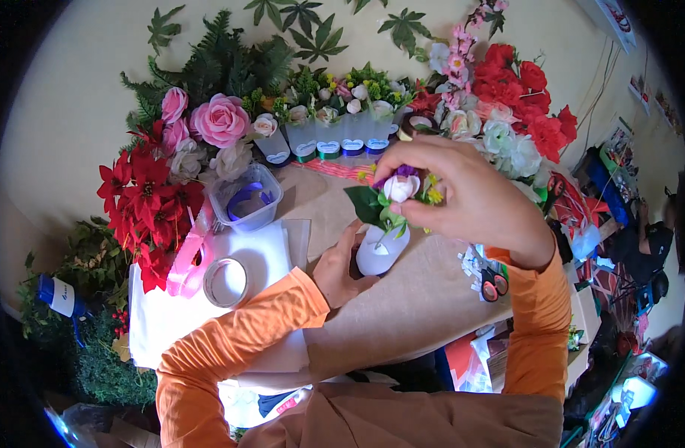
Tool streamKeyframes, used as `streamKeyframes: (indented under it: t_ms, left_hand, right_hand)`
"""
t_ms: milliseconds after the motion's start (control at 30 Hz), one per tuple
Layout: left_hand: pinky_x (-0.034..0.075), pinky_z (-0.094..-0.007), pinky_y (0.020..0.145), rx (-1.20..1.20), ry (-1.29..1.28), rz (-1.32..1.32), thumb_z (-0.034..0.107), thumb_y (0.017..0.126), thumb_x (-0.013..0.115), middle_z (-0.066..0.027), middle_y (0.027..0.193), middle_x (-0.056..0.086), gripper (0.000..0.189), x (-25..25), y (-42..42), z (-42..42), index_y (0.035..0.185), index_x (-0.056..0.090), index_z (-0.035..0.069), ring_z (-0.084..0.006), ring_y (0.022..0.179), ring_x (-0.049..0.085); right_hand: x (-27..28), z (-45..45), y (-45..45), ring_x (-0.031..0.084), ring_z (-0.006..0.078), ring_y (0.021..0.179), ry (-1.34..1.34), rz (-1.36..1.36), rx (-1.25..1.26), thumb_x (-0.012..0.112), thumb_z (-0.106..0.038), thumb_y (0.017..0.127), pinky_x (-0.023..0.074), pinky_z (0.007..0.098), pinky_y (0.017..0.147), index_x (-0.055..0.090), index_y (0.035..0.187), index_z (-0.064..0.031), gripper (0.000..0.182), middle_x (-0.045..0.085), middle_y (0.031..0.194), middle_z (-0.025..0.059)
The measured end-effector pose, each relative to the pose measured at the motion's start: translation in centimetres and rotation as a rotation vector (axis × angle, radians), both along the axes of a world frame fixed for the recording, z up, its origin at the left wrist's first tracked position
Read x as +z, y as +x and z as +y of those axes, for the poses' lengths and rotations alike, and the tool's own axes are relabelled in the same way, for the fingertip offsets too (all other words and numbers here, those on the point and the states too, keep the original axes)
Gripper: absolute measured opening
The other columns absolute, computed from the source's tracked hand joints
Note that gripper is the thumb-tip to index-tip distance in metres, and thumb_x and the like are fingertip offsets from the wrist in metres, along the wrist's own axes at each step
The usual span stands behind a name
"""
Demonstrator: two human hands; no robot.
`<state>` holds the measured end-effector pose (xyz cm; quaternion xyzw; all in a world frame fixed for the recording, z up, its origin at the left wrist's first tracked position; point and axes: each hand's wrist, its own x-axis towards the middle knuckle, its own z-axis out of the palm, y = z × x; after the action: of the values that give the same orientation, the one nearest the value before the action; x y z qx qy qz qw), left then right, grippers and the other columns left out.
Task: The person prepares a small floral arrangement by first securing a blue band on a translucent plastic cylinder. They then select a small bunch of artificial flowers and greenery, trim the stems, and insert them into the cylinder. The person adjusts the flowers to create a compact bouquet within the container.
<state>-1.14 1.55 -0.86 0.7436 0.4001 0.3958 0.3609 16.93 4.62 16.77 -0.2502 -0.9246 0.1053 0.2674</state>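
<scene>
A small translucent white cup tilts over the brown table, and my left hand curls around its left side, thumb low in front. Artificial flowers stand at the cup's mouth: a white rosebud, a purple bloom, yellow sprigs and green leaves. My right hand reaches over from the right, fingers and thumb closed about the purple bloom and the rosebud. Part of the flowers and the far fingertips are hidden. Behind, a row of similar cups holds small flower arrangements, with ribbon and heart-shaped labels at their bases.
Left are white sheets, a tape roll, pink ribbon and a plastic tub with purple ribbon. Scissors lie at right. Red poinsettias, pink roses and red flowers edge the table. A person is far right.
</scene>
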Motion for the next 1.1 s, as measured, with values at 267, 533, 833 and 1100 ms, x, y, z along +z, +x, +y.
streamKeyframes:
  t_ms: [267, 533, 833, 1100]
  left_hand:
    - [0.042, -0.0404, 0.093, -0.033, 0.169, -0.036, 0.003, 0.062, 0.077, -0.0218, 0.116, 0.054, 0.078, -0.8, 0.6, -0.7, 0.129, 0.037, 0.0, -0.037, 0.109, 0.053]
    - [0.046, -0.0378, 0.09, -0.018, 0.036, -0.092, 0.003, 0.068, 0.07, -0.0192, 0.119, 0.053, 0.074, -0.5, 0.8, -1.6, 0.133, 0.035, -0.001, -0.0351, 0.106, 0.056]
    - [0.046, -0.0378, 0.089, -0.051, -0.049, -0.037, 0.004, 0.068, 0.071, -0.0198, 0.116, 0.055, 0.078, 0.1, 0.2, -1.3, 0.135, 0.031, -0.001, -0.0352, 0.104, 0.057]
    - [0.047, -0.0378, 0.088, -0.057, -0.09, -0.047, 0.004, 0.068, 0.072, -0.0203, 0.113, 0.056, 0.081, 0.1, 0.2, -1.1, 0.136, 0.028, -0.001, -0.0353, 0.102, 0.058]
  right_hand:
    - [-0.6, -0.9, 0.5, 0.059, 0.0248, 0.083, -0.223, -0.012, 0.079, 0.061, 0.001, 0.069, 0.047, 0.0321, 0.074, 0.061, 0.094, -0.0058, 0.026, 0.058, 0.091, 0.0107]
    - [-1.2, -1.1, 1.0, 0.059, 0.0214, 0.081, -0.208, -0.102, 0.173, 0.067, -0.003, 0.07, 0.0515, 0.0282, 0.062, 0.064, 0.099, -0.0062, 0.029, 0.054, 0.1, 0.0132]
    - [-2.7, 0.1, 1.1, 0.056, 0.0277, 0.083, -0.326, -0.138, 0.272, 0.066, -0.007, 0.077, 0.0472, 0.0322, 0.07, 0.062, 0.101, 0.0004, 0.025, 0.052, 0.098, 0.0186]
    - [-3.7, 0.5, 0.8, 0.055, 0.0275, 0.082, -0.392, -0.07, 0.31, 0.063, -0.006, 0.079, 0.0457, 0.0321, 0.07, 0.059, 0.103, 0.0027, 0.026, 0.051, 0.097, 0.0173]
